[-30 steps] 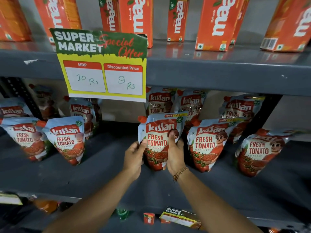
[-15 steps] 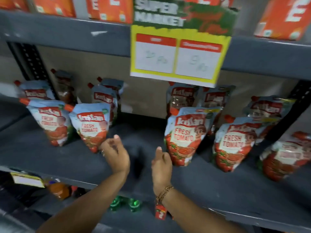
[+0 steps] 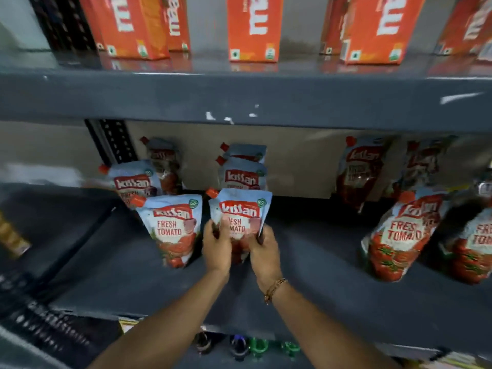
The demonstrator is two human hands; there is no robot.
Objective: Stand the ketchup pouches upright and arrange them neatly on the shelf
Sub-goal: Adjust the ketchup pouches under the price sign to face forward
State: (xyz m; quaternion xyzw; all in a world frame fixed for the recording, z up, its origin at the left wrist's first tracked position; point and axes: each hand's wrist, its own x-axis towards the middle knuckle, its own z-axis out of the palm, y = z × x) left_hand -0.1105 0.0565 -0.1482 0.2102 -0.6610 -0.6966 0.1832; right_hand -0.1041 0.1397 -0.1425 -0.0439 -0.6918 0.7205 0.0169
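Note:
A Kissan ketchup pouch (image 3: 241,209) stands upright at the middle of the grey shelf (image 3: 319,288). My left hand (image 3: 216,247) grips its left lower side and my right hand (image 3: 263,253) grips its right lower side. Beside it on the left stands another pouch (image 3: 173,230), with more pouches (image 3: 134,182) behind. Two pouches (image 3: 245,174) stand in a row behind the held one. Further pouches (image 3: 399,235) stand on the right, blurred.
Orange Maaza juice cartons (image 3: 253,27) line the shelf above. A black perforated upright (image 3: 111,142) rises at the back left. Bottle caps (image 3: 258,347) show on the shelf below. Bare shelf lies between the middle and right pouch groups.
The view has swung left, so the price sign is out of frame. Both hands, open half a second ago, have moved to the left group and closed on its front pouch.

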